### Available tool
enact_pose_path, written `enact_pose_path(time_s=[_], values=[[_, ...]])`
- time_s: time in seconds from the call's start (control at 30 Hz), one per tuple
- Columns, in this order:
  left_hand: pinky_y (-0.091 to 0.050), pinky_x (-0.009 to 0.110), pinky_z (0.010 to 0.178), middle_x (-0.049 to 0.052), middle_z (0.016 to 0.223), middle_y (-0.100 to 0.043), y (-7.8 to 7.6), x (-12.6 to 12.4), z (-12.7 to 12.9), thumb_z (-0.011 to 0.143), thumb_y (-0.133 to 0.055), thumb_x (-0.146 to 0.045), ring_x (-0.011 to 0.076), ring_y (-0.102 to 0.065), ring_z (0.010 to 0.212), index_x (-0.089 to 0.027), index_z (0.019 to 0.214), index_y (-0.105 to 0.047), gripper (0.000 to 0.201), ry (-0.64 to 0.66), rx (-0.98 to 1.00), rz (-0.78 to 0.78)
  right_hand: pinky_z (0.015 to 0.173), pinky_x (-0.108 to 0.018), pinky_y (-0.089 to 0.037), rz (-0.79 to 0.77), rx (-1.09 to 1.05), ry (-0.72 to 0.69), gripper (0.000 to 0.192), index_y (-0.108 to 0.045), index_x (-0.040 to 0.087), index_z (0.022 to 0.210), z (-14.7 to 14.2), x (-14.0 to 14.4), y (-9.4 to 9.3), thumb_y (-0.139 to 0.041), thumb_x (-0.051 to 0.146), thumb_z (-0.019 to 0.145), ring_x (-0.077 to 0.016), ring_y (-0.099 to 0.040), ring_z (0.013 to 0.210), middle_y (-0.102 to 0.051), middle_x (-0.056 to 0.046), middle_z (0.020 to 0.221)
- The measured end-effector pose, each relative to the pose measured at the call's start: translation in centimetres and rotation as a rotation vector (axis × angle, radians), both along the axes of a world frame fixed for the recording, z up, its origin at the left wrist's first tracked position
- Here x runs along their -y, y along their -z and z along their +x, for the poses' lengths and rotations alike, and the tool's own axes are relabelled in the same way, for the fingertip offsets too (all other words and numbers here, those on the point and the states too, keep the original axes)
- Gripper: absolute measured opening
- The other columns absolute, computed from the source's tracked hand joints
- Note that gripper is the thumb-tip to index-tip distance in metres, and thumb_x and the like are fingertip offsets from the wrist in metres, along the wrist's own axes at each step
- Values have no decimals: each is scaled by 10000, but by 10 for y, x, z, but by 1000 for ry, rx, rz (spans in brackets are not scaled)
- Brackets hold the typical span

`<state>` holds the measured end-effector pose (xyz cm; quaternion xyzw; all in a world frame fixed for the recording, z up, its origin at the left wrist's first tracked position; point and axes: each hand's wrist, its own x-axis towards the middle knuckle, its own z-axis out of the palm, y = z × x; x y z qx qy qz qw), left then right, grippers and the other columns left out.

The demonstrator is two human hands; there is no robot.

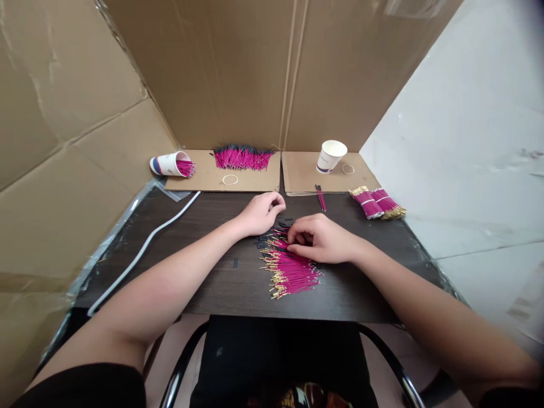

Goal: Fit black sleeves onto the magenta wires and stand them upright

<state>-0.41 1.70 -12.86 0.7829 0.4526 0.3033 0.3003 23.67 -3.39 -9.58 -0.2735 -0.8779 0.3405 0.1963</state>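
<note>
My left hand [264,215] hangs over the table just behind a pile of thin magenta wires, thumb and fingers curled together. Whatever it may pinch is too small to make out. The magenta wires [295,275] lie side by side, many with gold tips pointing left. Small black sleeves [264,241] are scattered at the pile's upper left, under and beside my hands. My right hand [321,239] is over the pile's upper end, its fingers bent and closed towards the thumb; its fingertips touch or nearly touch the wires, and anything between them is hidden.
Black-ended magenta wires [242,158] lie in a row on cardboard [191,182]. A tipped paper cup [164,165] holds more wires; another cup [330,157] stands upright. Rubber bands [230,175], a few loose wires [321,199], banded wire bundles [368,204] and a white cable [147,241] lie around.
</note>
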Motion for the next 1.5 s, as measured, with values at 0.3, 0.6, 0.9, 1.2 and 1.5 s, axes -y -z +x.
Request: enact_pose_path(time_s=[0.3,0.6,0.9,1.2,1.5], values=[[-543,338,798,55,952,-819,2,-1,1,1005,-741,-235,200,-680,825,-168,1054,-815,111,-22,102,-57,703,-321,-404,82,71,-5,50,-795,187,964,-4,5,3,-761,205,996,-169,-572,713,-679,-1,794],[-590,404,962,64,1129,-872,0,-1,-1,1043,-718,-227,253,-783,1010,-204,1080,-878,166,2,60,-28,700,-316,-394,74,73,-9,93,-746,187,904,-6,6,3,-689,171,976,-167,-552,684,-658,2,749],[-586,376,941,59,958,-848,5,-2,0,1067,-669,-230,212,-759,885,-172,1055,-795,140,-1,122,-64,671,-306,-394,60,30,3,81,-690,188,913,-3,5,0,-656,170,984,-152,-522,653,-627,7,777],[-594,386,954,65,956,-841,7,-3,0,1078,-656,-238,217,-770,904,-175,1066,-760,122,1,145,-64,727,-329,-432,170,50,25,91,-729,182,1021,-2,2,8,-647,202,1053,-187,-583,747,-659,-30,865],[-585,380,933,66,957,-843,5,-2,1,1077,-659,-211,215,-777,903,-174,1057,-757,106,2,153,-78,669,-315,-401,96,40,-79,122,-704,198,950,-5,16,-6,-773,279,1010,-161,-543,691,-633,2,829]])
